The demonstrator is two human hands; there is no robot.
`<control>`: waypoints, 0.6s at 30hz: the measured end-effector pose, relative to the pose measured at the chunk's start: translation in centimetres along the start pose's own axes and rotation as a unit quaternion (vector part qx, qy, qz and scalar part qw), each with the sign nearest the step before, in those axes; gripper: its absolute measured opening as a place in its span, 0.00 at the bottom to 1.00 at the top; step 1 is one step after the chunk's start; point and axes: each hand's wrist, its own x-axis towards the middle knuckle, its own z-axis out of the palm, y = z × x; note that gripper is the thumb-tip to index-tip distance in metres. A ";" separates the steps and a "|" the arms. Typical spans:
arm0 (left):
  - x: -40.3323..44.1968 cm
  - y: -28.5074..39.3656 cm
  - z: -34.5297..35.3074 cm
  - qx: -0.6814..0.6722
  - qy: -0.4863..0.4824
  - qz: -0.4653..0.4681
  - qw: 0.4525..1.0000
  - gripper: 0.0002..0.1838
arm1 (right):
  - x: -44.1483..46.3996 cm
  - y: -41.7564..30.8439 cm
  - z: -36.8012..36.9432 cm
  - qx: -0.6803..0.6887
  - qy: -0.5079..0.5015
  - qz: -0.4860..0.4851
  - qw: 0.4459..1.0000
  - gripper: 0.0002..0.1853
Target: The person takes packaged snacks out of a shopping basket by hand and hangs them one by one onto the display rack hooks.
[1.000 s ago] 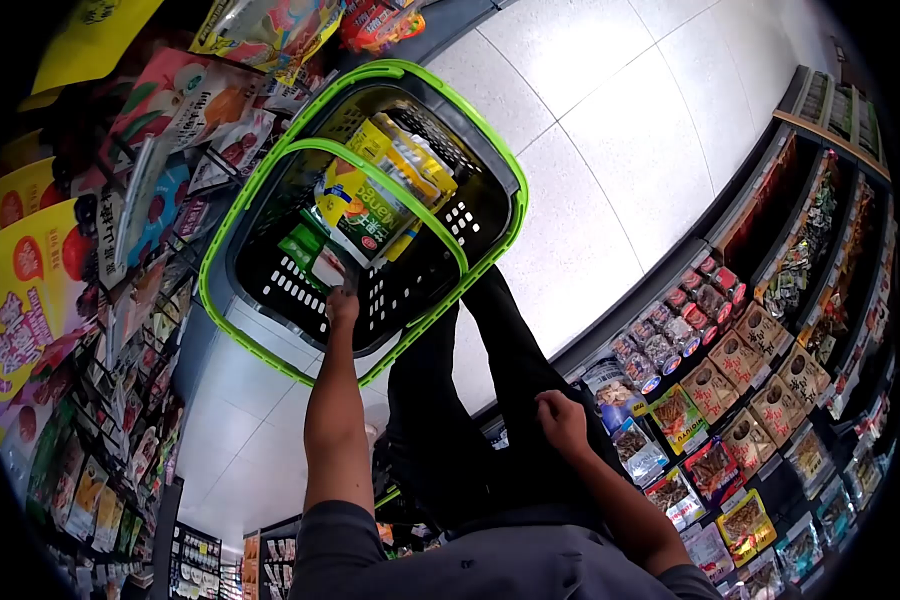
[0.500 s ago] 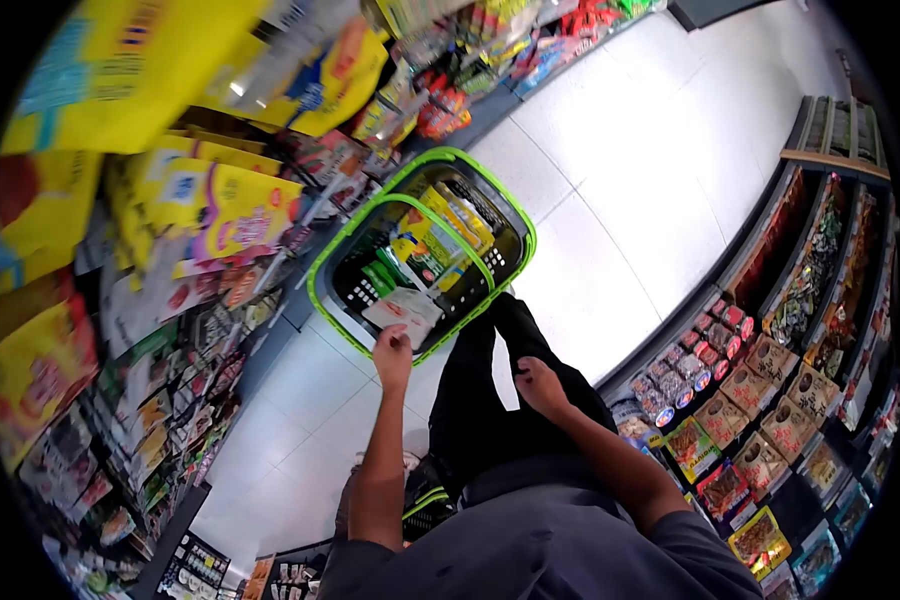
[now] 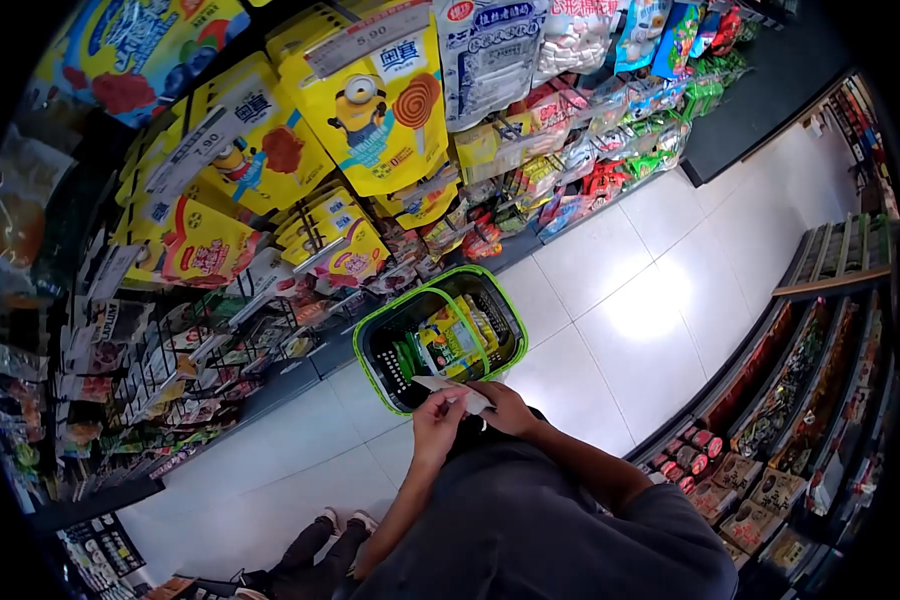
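Head view: holding a pale packet at six o'clock of the frame, clamped between the left hand and the right hand, overlapping in view the near rim of a green-rimmed basket. Seems part-way along, judging by yellow packets already inside around the basket's middle and a green packet toward its eight o'clock; apart from those, gripped outside with only the pale packet. Impossible to tell how much is left. Bent at the elbows, with the left forearm angled from seven o'clock toward one and the right forearm from four toward ten, meeting close together with fingers curled at the packet's edges. Too thin in view to read any print. Flanked by yellow hanging packs at eleven o'clock and filled shelves from three to five.
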 end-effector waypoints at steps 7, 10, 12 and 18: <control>0.5 2.8 -2.3 0.216 0.148 0.227 0.938 0.29 | 0.9 -8.1 -5.3 0.343 -0.151 0.259 0.890 0.16; 0.2 2.9 -3.8 0.264 0.138 0.206 0.932 0.27 | 1.1 -9.1 -5.6 0.414 -0.139 0.183 0.881 0.17; -0.9 4.0 -4.1 -0.063 -0.052 -0.001 0.997 0.19 | 1.4 -9.3 -5.7 0.436 -0.142 0.144 0.877 0.19; -2.7 4.4 -3.1 -0.149 0.006 -0.001 0.989 0.08 | 1.8 -10.9 -5.5 0.538 -0.162 0.175 0.809 0.19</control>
